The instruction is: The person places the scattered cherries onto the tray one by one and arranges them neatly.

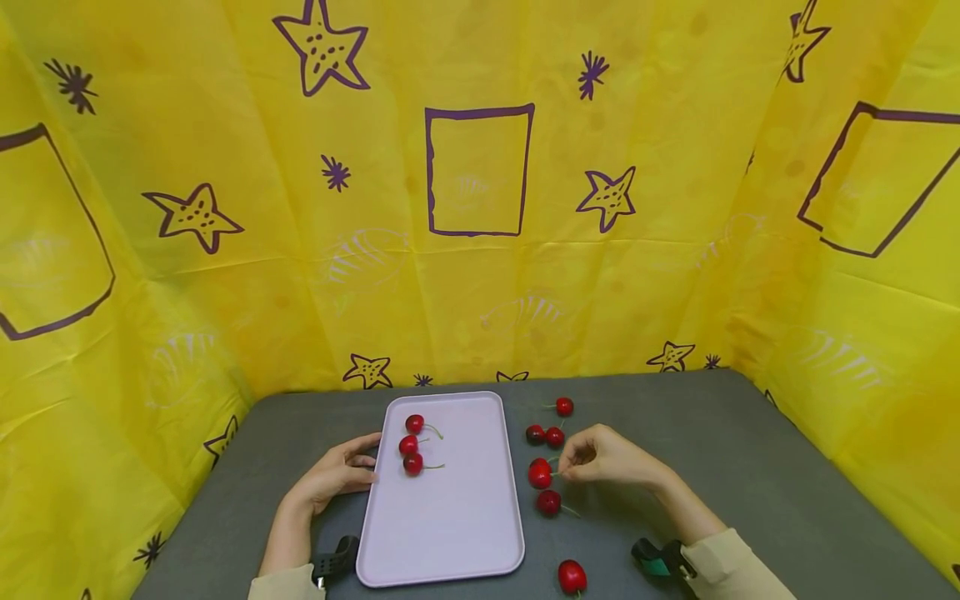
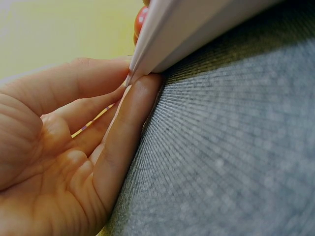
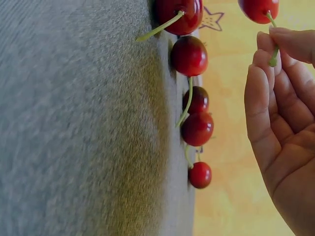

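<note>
A pale lilac tray (image 1: 450, 525) lies on the grey table, with three red cherries (image 1: 412, 464) in its upper left part. At its left edge is my left hand (image 1: 341, 473). The left wrist view shows the thumb and a finger (image 2: 120, 142) pinching the tray's rim (image 2: 142, 61). Right of the tray, my right hand (image 1: 603, 456) pinches the green stem of a cherry (image 1: 539, 473) between thumb and fingertips. In the right wrist view that held cherry (image 3: 258, 9) is raised off the table, partly cut off by the frame's top.
More cherries lie on the table right of the tray: one (image 1: 549, 502) just nearer than the held one, a pair (image 1: 555, 437) and a single (image 1: 564, 407) farther back, and another (image 1: 572, 577) near the front. Yellow patterned cloth (image 1: 480, 308) surrounds the table's back and sides.
</note>
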Demonstrator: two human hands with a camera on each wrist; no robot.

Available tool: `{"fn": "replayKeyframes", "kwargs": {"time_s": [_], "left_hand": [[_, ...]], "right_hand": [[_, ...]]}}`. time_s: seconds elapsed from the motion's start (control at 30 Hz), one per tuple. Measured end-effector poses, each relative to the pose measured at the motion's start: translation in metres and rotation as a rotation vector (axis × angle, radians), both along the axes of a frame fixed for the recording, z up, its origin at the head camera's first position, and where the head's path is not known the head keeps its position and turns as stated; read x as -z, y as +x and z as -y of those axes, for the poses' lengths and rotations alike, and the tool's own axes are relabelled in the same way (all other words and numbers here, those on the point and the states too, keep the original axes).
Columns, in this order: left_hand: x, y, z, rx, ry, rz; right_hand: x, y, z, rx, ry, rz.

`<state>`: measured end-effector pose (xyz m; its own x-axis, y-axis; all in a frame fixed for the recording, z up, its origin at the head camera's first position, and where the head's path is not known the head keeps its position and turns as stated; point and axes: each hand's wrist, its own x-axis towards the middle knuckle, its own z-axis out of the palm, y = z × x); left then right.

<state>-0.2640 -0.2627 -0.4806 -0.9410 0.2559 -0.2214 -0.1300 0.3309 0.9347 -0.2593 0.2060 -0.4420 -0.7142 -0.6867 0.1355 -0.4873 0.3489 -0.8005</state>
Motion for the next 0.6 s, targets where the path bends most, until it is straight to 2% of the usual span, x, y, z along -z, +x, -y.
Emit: {"fn": "replayKeyframes", "kwargs": {"time_s": [0.6], "left_hand": [[0.0,0.0,-0.001,-0.014,-0.013,0.001]], "right_hand": [[-0.004,-0.006,0.031,-0.002,0.027,-0.001]]}}
